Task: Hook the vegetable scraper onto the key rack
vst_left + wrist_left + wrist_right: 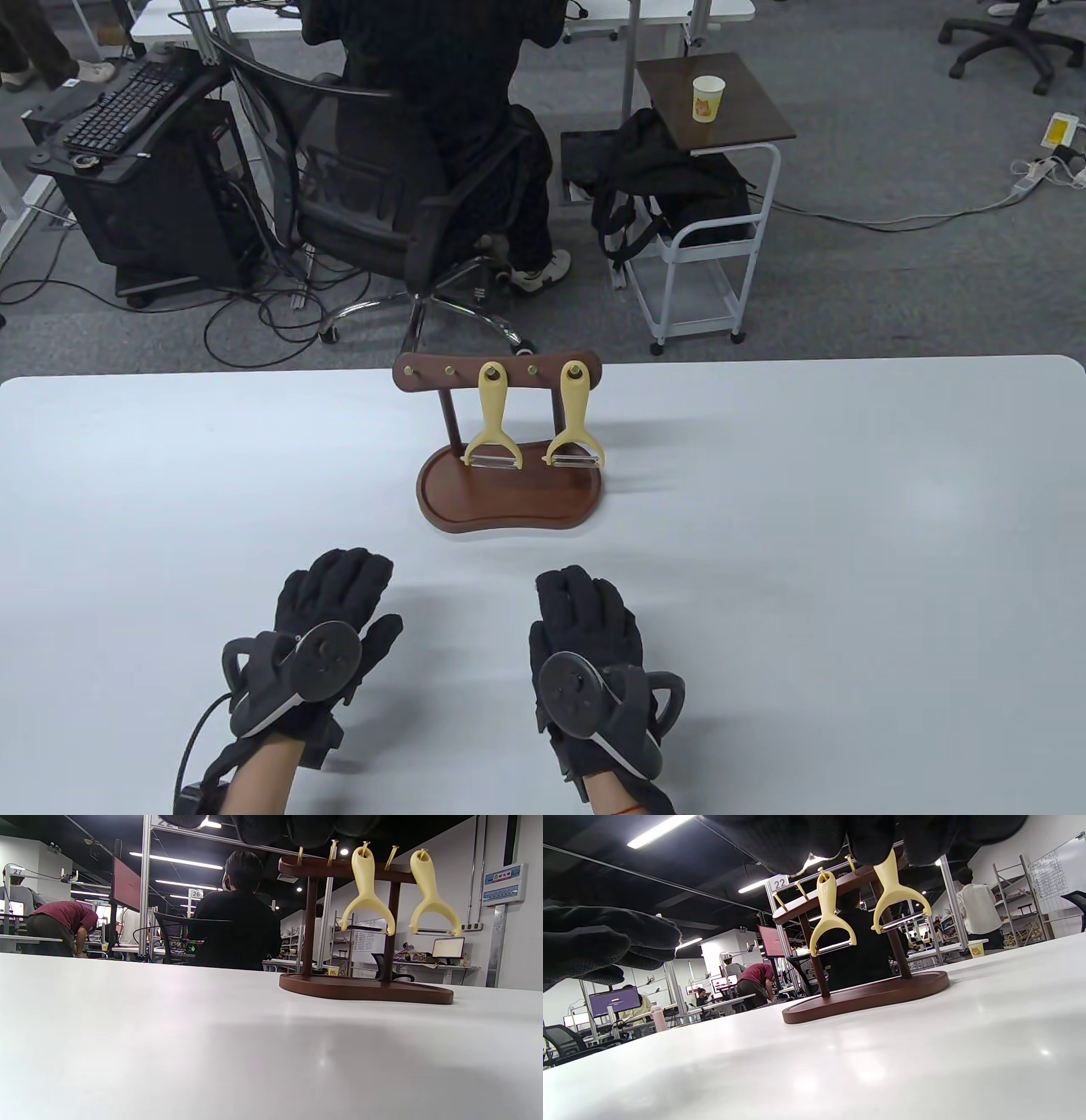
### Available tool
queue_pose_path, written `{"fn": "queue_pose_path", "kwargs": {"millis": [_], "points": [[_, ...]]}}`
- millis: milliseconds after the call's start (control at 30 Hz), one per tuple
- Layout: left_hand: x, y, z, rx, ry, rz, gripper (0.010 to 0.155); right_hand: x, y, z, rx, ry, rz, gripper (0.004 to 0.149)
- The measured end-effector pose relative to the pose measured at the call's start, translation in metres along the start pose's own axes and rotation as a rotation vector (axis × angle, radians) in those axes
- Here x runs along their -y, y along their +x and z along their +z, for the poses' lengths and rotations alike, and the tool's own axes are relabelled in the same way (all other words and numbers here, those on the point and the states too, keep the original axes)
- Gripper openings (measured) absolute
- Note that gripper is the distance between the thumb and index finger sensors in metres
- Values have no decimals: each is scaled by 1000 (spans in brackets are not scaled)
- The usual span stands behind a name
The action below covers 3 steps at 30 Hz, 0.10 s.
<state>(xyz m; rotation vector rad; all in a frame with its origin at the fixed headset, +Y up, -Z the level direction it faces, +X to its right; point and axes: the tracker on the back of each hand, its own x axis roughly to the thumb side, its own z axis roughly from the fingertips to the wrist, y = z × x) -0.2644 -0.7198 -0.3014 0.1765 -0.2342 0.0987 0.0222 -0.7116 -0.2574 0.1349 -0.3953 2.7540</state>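
A dark wooden key rack [498,373] with brass hooks stands on a wooden base [509,497] at the table's middle back. Two pale yellow vegetable scrapers hang from its hooks: one [492,416] near the middle, one [574,416] at the right end. They also show in the left wrist view [365,891] [430,895] and the right wrist view [829,914] [895,893]. My left hand [339,594] and right hand [585,607] rest flat on the table in front of the rack, fingers extended, holding nothing.
The white table [848,552] spans the view. Beyond its far edge are a person in an office chair [407,204], a small white cart [713,246] with a paper cup [708,98], and a desk with a keyboard [127,106].
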Motion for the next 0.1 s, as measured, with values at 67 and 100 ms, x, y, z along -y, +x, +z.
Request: {"fn": "queue_pose_path", "kwargs": {"millis": [67,100], "points": [[0,0,0,1,-2,0,70,0,0,0,0,1,1,54],[0,0,0,1,-4,1,70,0,0,0,0,1,2,53]]}}
